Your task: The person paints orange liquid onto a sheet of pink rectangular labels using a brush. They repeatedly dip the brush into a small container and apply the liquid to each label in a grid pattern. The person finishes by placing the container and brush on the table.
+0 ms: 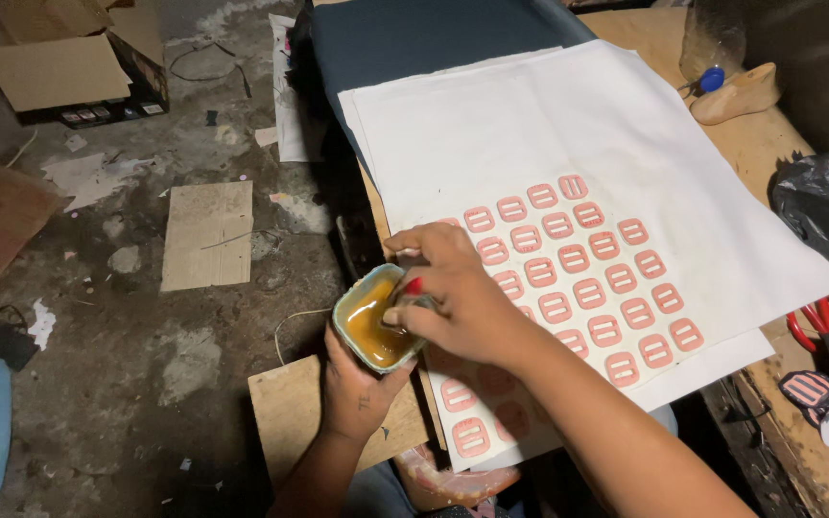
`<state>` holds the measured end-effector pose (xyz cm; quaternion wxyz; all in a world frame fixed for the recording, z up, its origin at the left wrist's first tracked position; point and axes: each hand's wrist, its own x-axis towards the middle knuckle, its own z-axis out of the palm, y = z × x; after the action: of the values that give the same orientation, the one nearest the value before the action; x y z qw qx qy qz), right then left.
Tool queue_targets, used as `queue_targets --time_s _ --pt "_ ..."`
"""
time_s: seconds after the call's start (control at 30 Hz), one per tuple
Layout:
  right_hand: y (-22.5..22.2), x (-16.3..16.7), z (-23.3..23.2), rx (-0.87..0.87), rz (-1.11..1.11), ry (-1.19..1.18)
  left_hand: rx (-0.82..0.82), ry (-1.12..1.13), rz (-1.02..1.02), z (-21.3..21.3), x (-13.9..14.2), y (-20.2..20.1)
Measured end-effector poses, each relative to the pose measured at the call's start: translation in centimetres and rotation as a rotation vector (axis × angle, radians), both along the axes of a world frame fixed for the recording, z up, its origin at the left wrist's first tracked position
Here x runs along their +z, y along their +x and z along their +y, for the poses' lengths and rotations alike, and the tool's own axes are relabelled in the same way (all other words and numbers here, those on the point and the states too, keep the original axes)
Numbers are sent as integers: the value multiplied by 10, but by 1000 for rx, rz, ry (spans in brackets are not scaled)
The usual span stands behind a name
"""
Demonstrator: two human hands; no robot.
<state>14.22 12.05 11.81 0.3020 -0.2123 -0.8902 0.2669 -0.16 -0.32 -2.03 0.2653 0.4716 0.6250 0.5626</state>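
The left hand (357,384) cups a small bowl (373,321) of amber liquid from beneath, held off the tabletop's near-left edge, over the floor (146,384); the right hand (453,297) is curled, its fingertips dipping at the bowl's rim, and whether it pinches anything I cannot tell. The bowl looks well filled and tilts slightly, so a nudge from the right hand could slop liquid over the lip onto the white sheet (578,125) or onto the pink pieces (587,278) laid in rows just beside it; a wet fingertip dragged across could smear them too. The right forearm lies across the sheet's near corner and may shift the pieces under it. The sheet overhangs the tabletop (750,144) at the near edge, so pressure there might tip it. Open room lies on the sheet's bare upper half; to the right are red scissors (822,321) and a black bag (822,206), crowding that side.
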Motion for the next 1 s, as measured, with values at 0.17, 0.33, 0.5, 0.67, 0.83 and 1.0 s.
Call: queue_targets --time_s 0.17,0.33,0.5,0.67,0.83,1.0 --pt "50 10 12 -344 -103 -330 40 -70 12 1 5 1" --pt "91 -10 53 -690 236 -534 42 -104 32 0 11 2" --pt "90 -53 74 -695 243 -578 -6 -77 -23 2 16 1" --pt "83 -64 70 -871 -85 -140 0 -94 -27 1 19 2" --pt "64 -60 53 -849 -152 -207 -4 -73 -27 3 20 1" --pt "48 -56 49 -800 -42 -437 17 -101 -1 3 22 2"
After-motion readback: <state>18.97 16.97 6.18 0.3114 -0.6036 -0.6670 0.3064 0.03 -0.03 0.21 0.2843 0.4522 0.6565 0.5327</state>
